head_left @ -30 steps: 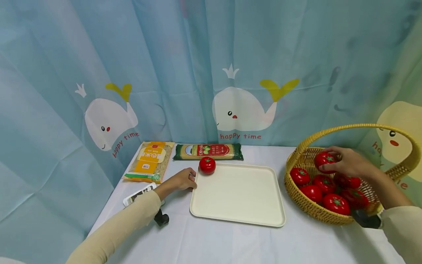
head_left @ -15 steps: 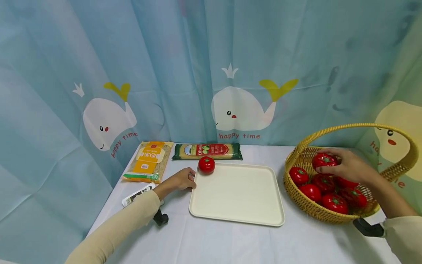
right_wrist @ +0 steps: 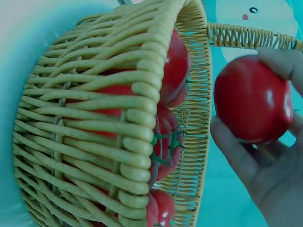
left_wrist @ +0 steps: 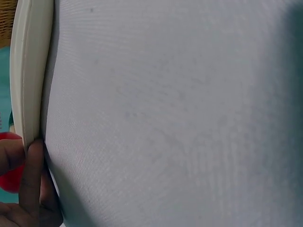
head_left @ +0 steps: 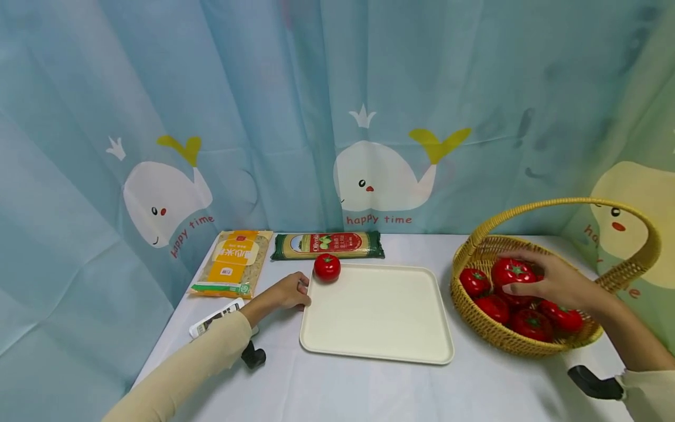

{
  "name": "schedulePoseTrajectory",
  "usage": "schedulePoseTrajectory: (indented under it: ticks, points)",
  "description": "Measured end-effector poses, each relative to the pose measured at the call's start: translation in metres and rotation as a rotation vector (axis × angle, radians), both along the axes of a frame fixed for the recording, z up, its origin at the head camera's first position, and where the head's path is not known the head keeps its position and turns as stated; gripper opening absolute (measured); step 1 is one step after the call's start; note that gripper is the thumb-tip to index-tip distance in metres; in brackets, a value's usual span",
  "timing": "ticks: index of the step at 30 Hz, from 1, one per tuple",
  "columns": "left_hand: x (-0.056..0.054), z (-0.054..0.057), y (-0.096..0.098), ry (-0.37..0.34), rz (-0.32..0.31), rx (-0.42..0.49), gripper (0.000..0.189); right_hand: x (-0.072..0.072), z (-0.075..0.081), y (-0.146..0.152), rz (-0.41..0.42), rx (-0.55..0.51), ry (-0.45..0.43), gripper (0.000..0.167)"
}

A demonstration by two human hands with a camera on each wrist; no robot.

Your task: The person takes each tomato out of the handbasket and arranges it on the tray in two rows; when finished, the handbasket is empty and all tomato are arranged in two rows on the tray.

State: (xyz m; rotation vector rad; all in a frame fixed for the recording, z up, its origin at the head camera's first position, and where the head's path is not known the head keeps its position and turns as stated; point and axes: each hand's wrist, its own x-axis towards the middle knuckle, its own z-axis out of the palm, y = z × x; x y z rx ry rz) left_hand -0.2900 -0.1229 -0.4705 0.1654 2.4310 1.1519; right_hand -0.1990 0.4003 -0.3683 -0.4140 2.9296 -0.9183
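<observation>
My left hand (head_left: 289,291) pinches the left edge of a cream rectangular tray (head_left: 377,316); the left wrist view shows its thumb and finger (left_wrist: 33,170) at the rim. One red tomato (head_left: 327,268) sits in the tray's back left corner. Over a wicker basket (head_left: 487,328) at the right, my right hand (head_left: 561,284) holds a tomato (head_left: 511,273). The right wrist view has this held tomato (right_wrist: 253,99) between thumb and fingers, apart from the basket rim. Several more tomatoes (head_left: 531,325) lie inside the basket, partly hidden by the hand and the weave.
Behind the tray lies a green-ended pasta pack (head_left: 329,245). A yellow grain bag (head_left: 229,265) is at the back left, with a white labelled item (head_left: 213,319) partly under the left forearm. The basket's tall handle (head_left: 559,202) arches above the right hand. A whale-print curtain (head_left: 295,117) closes the back.
My right hand and its tomato have moved slightly up from the other tomatoes and toward the left. My left hand stays at the tray edge. The head view has shifted a little.
</observation>
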Motion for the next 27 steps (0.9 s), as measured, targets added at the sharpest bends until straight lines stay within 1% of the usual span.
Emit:
schedulePoseTrajectory:
  ticks: [3,5,9,14,17,21,23,27]
  points:
    - [0.0,0.001,0.001,0.005,0.002,-0.006,0.041,0.006,0.001,-0.002,0.042,-0.062,-0.016,0.06]
    - [0.0,0.001,0.001,0.003,0.005,-0.003,0.041,0.01,0.001,-0.004,0.082,-0.102,-0.016,0.059]
    - [0.002,0.0,0.001,-0.003,0.001,-0.016,0.042,0.016,0.004,-0.014,0.166,-0.174,-0.045,0.055]
    - [0.004,-0.002,-0.002,0.005,0.008,-0.026,0.043,0.022,0.012,-0.031,0.23,-0.165,-0.134,0.056]
    - [0.002,-0.002,-0.002,0.004,0.007,-0.033,0.042,0.024,0.014,-0.043,0.267,-0.167,-0.175,0.059]
    - [0.001,0.002,0.0,-0.007,0.001,-0.046,0.043,0.024,0.014,-0.056,0.323,-0.195,-0.168,0.059]
    - [0.0,0.003,0.001,-0.007,0.003,-0.044,0.042,0.023,0.014,-0.062,0.329,-0.198,-0.163,0.059]
    - [0.0,0.001,0.001,0.001,0.001,-0.026,0.041,0.02,0.012,-0.074,0.327,-0.231,-0.171,0.056]
